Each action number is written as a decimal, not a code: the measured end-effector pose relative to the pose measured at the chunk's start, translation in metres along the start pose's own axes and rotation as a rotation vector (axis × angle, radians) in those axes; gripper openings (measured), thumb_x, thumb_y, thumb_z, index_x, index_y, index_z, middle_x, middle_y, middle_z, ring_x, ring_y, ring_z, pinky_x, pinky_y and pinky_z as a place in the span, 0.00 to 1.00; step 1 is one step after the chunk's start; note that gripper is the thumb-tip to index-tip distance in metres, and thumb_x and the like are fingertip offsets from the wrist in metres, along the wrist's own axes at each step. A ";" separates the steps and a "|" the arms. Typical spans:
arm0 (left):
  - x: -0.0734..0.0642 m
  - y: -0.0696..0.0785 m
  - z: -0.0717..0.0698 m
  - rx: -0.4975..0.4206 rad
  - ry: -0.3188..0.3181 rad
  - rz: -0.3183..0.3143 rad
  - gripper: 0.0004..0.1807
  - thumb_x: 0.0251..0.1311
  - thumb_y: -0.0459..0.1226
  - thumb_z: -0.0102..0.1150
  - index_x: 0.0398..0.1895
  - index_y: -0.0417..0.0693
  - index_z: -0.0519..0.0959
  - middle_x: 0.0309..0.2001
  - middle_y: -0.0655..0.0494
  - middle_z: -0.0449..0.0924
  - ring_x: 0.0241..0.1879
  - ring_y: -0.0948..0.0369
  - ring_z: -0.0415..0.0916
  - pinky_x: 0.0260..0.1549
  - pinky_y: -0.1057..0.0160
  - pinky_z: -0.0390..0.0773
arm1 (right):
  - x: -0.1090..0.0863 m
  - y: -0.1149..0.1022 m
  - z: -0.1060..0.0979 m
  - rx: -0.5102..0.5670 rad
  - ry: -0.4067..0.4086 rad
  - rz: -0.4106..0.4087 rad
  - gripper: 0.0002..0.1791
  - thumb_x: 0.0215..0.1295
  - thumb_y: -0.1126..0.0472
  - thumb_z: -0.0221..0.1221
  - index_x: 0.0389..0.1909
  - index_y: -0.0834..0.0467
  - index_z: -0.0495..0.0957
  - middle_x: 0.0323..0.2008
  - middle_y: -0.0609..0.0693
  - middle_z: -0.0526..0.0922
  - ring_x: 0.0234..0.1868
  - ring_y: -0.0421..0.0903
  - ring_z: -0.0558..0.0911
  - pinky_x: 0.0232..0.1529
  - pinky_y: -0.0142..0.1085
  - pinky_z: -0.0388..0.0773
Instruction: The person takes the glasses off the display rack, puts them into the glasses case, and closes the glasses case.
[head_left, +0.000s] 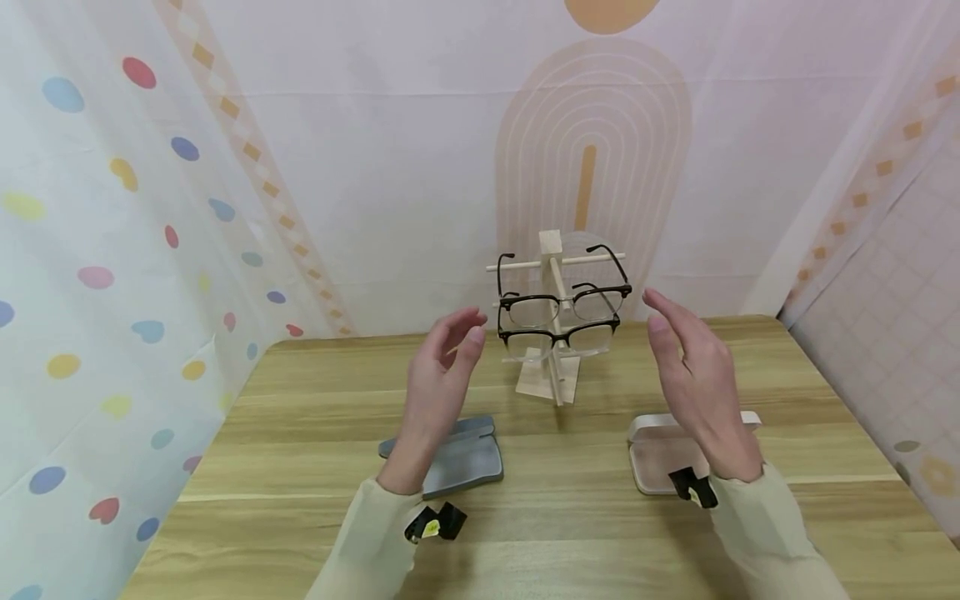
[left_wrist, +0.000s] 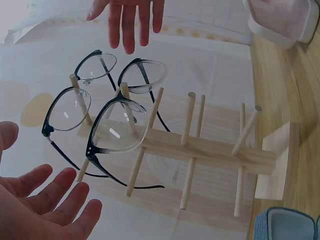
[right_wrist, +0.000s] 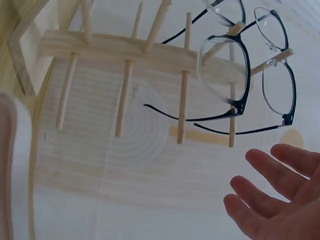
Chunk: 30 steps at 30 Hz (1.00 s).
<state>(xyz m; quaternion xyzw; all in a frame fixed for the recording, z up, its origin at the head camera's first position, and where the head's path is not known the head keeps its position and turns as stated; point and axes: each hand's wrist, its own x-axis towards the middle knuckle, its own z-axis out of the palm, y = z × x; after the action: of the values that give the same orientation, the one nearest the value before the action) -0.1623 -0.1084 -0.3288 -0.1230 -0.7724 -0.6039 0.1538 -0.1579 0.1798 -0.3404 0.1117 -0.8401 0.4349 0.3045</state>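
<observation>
Two pairs of dark-browed eyeglasses hang one above the other on a wooden peg stand (head_left: 551, 243). The upper eyeglasses (head_left: 566, 301) sit just over the lower eyeglasses (head_left: 558, 337), temples pointing back. My left hand (head_left: 442, 367) is raised left of the frames, fingers loosely bent and holding nothing. On the other side, my right hand (head_left: 697, 371) is raised with its fingers extended toward the frames, also holding nothing. The left wrist view shows the left fingers (left_wrist: 60, 200) spread a little below the temples. In the right wrist view the right fingers (right_wrist: 270, 175) are apart from the frames.
An open blue-grey glasses case (head_left: 465, 462) lies on the wooden table (head_left: 562, 533) beneath my left wrist. An open white case (head_left: 652, 458) with a pinkish lining lies under my right wrist. A patterned curtain (head_left: 390, 167) hangs behind the table.
</observation>
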 end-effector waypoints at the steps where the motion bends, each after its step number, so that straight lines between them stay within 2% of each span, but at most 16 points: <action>1: 0.001 0.001 0.001 -0.018 0.001 -0.004 0.25 0.77 0.48 0.55 0.67 0.44 0.75 0.61 0.53 0.81 0.63 0.58 0.76 0.64 0.50 0.74 | 0.001 -0.001 0.001 0.009 0.004 0.011 0.25 0.83 0.49 0.45 0.71 0.54 0.75 0.66 0.51 0.79 0.68 0.54 0.76 0.66 0.43 0.70; 3: 0.004 0.002 0.002 -0.052 0.002 -0.010 0.24 0.77 0.47 0.55 0.67 0.43 0.76 0.60 0.52 0.81 0.63 0.58 0.76 0.64 0.51 0.74 | 0.002 -0.003 0.002 0.028 0.011 0.033 0.25 0.83 0.49 0.45 0.71 0.53 0.75 0.65 0.49 0.81 0.67 0.51 0.77 0.64 0.35 0.69; 5: 0.007 0.004 0.004 -0.089 0.003 -0.014 0.23 0.77 0.46 0.56 0.66 0.43 0.76 0.59 0.51 0.82 0.63 0.58 0.76 0.64 0.52 0.74 | 0.004 -0.006 0.003 0.047 0.019 0.050 0.25 0.83 0.48 0.46 0.71 0.53 0.76 0.64 0.49 0.82 0.66 0.50 0.77 0.61 0.31 0.68; 10: 0.015 0.008 0.008 -0.191 0.011 -0.030 0.21 0.77 0.44 0.56 0.64 0.41 0.77 0.57 0.48 0.83 0.59 0.56 0.78 0.62 0.52 0.77 | 0.010 -0.010 0.006 0.070 0.046 0.074 0.25 0.83 0.47 0.46 0.69 0.54 0.77 0.59 0.49 0.85 0.62 0.51 0.80 0.58 0.34 0.70; 15: 0.021 0.011 0.013 -0.270 0.022 -0.050 0.19 0.76 0.40 0.56 0.63 0.38 0.76 0.56 0.43 0.82 0.57 0.54 0.80 0.58 0.51 0.80 | 0.018 -0.012 0.010 0.091 0.061 0.087 0.24 0.83 0.47 0.48 0.67 0.56 0.79 0.56 0.53 0.86 0.57 0.52 0.84 0.55 0.28 0.71; 17: 0.024 0.012 0.014 -0.291 0.031 -0.059 0.19 0.76 0.38 0.56 0.63 0.37 0.76 0.56 0.41 0.83 0.56 0.54 0.80 0.56 0.52 0.81 | 0.020 -0.012 0.012 0.100 0.064 0.093 0.24 0.83 0.48 0.48 0.67 0.56 0.79 0.55 0.54 0.87 0.55 0.52 0.85 0.54 0.31 0.73; 24: 0.030 0.016 0.018 -0.295 0.058 -0.097 0.18 0.74 0.36 0.57 0.62 0.37 0.77 0.51 0.42 0.83 0.51 0.53 0.82 0.57 0.44 0.79 | 0.026 -0.015 0.014 0.135 0.062 0.114 0.24 0.82 0.48 0.50 0.66 0.57 0.80 0.54 0.59 0.86 0.54 0.54 0.85 0.55 0.51 0.77; 27: 0.033 0.016 0.020 -0.281 0.053 -0.108 0.18 0.74 0.35 0.57 0.62 0.36 0.77 0.51 0.42 0.83 0.50 0.51 0.82 0.57 0.46 0.80 | 0.029 -0.017 0.015 0.142 0.057 0.121 0.24 0.82 0.47 0.50 0.65 0.57 0.80 0.53 0.59 0.87 0.53 0.54 0.85 0.54 0.50 0.77; 30: 0.036 0.016 0.021 -0.264 0.046 -0.113 0.19 0.75 0.35 0.57 0.63 0.35 0.76 0.52 0.42 0.82 0.50 0.51 0.82 0.54 0.53 0.82 | 0.031 -0.016 0.017 0.154 0.058 0.120 0.24 0.82 0.47 0.50 0.65 0.58 0.80 0.53 0.59 0.87 0.52 0.53 0.85 0.52 0.41 0.77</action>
<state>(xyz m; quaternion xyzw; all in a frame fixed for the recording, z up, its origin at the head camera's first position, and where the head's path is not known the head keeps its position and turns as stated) -0.1912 -0.0843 -0.3054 -0.0845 -0.6883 -0.7105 0.1197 -0.1821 0.1591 -0.3183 0.0715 -0.8002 0.5185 0.2927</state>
